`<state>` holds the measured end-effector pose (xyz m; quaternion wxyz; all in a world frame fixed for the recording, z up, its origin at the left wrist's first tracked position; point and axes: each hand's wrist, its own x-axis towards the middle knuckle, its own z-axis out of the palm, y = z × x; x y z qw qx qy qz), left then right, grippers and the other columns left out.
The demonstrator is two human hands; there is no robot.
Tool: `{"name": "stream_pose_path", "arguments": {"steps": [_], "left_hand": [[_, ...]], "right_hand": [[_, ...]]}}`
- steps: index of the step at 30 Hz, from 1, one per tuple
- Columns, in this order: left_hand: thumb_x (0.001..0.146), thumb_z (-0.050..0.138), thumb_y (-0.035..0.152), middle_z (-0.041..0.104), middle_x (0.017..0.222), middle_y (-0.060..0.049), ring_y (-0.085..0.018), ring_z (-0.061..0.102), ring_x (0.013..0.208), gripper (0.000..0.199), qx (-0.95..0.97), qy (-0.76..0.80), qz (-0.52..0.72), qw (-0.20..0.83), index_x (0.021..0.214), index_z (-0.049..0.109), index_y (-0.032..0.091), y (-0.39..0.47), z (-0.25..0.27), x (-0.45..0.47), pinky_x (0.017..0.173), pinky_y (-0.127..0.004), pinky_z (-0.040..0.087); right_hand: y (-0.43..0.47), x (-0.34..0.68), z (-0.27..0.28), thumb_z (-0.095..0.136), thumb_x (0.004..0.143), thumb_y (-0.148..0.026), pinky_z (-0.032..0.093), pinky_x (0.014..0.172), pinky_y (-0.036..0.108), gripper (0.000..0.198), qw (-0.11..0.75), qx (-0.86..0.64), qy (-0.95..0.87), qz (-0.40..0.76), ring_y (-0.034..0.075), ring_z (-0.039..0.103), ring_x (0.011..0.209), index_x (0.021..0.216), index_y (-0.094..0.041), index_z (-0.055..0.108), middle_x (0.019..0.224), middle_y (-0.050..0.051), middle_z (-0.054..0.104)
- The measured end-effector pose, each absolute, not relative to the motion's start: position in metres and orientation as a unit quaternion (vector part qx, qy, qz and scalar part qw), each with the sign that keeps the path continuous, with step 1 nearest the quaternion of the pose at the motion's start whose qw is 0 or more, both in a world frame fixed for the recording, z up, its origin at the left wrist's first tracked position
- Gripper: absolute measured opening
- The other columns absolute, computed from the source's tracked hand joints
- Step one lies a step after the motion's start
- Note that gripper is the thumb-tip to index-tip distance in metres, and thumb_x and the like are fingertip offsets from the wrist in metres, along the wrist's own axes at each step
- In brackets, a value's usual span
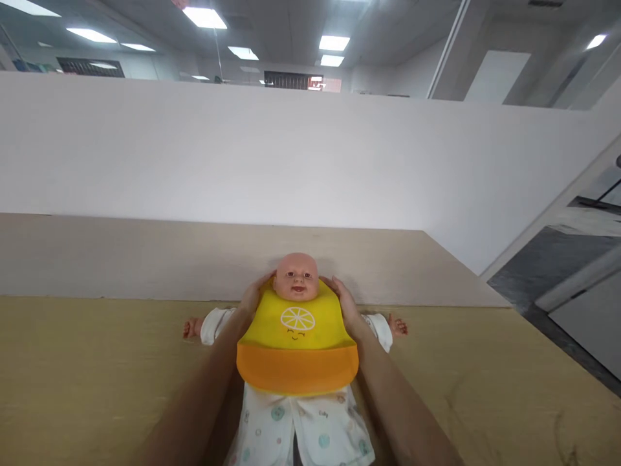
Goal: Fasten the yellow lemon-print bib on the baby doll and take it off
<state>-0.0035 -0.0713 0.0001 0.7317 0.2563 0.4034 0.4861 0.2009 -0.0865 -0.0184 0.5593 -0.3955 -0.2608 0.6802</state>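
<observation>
Both hands' fingers (256, 289) clasp the smooth rubbery bib (297, 343) at the doll's (295, 277) neck.

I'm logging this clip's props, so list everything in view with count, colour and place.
baby doll: one, bare head, white patterned outfit, lying on its back at the table's middle
bib: one, yellow with orange pocket and lemon print, on the doll's chest
table: one, light wood, across the foreground
partition wall: one, white, behind the table
ceiling lights: several, white, overhead
left hand: one, at the doll's neck, on the bib's left edge
right hand: one, at the doll's neck, on the bib's right edge
</observation>
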Motion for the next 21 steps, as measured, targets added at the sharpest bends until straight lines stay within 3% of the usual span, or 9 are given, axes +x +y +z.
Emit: {"name": "stream_pose_path", "arguments": {"steps": [5, 12, 21], "left_hand": [[0.056, 0.059, 0.008, 0.073, 0.074, -0.002, -0.017, 0.066, 0.060, 0.069, 0.311, 0.439, 0.497, 0.681, 0.125, 0.057, 0.016, -0.110, -0.017, -0.013, 0.059, -0.026, 0.052], [0.048, 0.064, 0.009, 0.071, 0.072, 0.001, -0.015, 0.062, 0.054, 0.077, 0.303, 0.439, 0.484, 0.694, 0.124, 0.055, 0.019, -0.185, -0.020, -0.016, 0.055, -0.026, 0.049], [0.050, 0.075, 0.014, 0.073, 0.097, -0.003, -0.023, 0.069, 0.082, 0.056, 0.292, 0.422, 0.497, 0.700, 0.104, 0.065, 0.024, -0.269, -0.016, -0.023, 0.063, -0.026, 0.051]], "right_hand": [[-0.139, 0.199, -0.019, 0.062, 0.069, -0.039, 0.042, 0.099, 0.037, 0.024, 0.580, -0.393, -0.222, 0.678, 0.025, 0.059, 0.112, 0.087, -0.025, 0.072, 0.100, -0.001, 0.073], [-0.211, 0.194, -0.018, 0.066, 0.065, -0.036, 0.037, 0.103, 0.037, 0.024, 0.578, -0.378, -0.207, 0.693, 0.024, 0.056, 0.116, 0.087, -0.025, 0.072, 0.104, 0.000, 0.072], [-0.279, 0.194, -0.035, 0.064, 0.067, -0.031, 0.042, 0.098, 0.034, 0.020, 0.585, -0.389, -0.249, 0.667, 0.021, 0.061, 0.106, 0.085, -0.027, 0.073, 0.101, 0.000, 0.072]]}}
